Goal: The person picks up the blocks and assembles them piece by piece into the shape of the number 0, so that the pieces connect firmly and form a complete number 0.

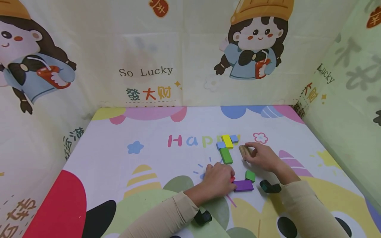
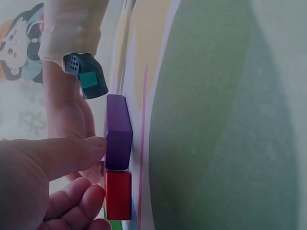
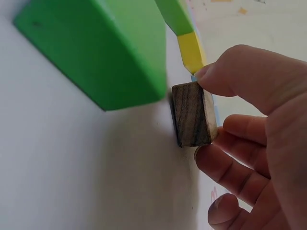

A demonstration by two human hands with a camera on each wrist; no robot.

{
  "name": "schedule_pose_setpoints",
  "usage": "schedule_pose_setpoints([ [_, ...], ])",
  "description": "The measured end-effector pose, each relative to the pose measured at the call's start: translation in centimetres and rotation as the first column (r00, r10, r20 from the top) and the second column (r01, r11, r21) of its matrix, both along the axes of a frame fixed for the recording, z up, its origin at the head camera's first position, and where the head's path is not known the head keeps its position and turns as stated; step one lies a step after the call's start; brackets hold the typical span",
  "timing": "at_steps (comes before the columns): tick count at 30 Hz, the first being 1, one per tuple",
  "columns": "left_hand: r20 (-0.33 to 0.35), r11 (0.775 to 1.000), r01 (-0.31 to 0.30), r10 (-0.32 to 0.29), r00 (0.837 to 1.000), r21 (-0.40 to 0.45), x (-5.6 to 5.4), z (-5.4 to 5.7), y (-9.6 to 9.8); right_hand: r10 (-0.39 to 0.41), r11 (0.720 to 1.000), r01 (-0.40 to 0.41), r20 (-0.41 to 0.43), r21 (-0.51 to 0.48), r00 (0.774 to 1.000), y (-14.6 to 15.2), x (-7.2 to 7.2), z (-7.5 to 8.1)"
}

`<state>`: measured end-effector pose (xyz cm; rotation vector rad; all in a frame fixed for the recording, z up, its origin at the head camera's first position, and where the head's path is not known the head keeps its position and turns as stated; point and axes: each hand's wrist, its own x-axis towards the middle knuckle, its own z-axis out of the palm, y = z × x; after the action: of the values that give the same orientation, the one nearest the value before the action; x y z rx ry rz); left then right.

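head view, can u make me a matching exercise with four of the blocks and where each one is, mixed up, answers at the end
Things
1. brown striped wooden block
2. yellow rectangular block
3. purple rectangular block
4. small green block

Places
A. just above the purple rectangular block's right end
B. pinched by the right hand
C. at the thumb of the left hand
D. between two small blue blocks

Pairs: 1-B, 2-D, 3-C, 4-A
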<state>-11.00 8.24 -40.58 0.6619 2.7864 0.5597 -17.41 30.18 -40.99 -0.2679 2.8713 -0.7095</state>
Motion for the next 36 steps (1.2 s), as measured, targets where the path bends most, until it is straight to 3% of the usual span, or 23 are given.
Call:
schedule_pose_setpoints([
  [9, 0.009, 1.0, -0.004, 0.004, 1.0, -0.011, 0.0, 0.1, 0.0, -0.016, 1.0, 0.016, 0.03, -0.003, 0.999, -0.1, 0.9, 0.1],
  [36, 0.025, 1.0, -0.013, 0.013, 1.0, 0.002, 0.0, 0.1, 0.1, 0.031, 0.999, -0.031, 0.006, -0.025, 0.999, -0.5, 2.7, 0.0],
])
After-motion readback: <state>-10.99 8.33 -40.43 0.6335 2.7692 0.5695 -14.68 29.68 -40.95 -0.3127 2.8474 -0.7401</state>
